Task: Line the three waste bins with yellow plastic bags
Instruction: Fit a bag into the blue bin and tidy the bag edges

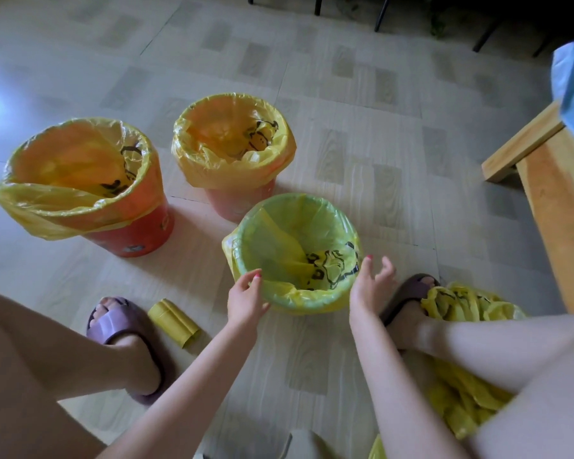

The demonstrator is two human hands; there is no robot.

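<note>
Head view: both orange bins (136,233) (239,203), upper left, lined. Green bin (246,236) at centre has yellow bag (289,256) in, rim folded over. My left hand (246,298) lightly pinches near rim; right hand (371,283) open beside rim, holding nothing. Judge task nearly done.

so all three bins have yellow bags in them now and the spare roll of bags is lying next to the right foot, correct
Not quite. The head view shows the roll of bags lying beside the left foot, not the right one. The rest holds: the green bin and both orange bins each have a yellow bag in them.
</note>
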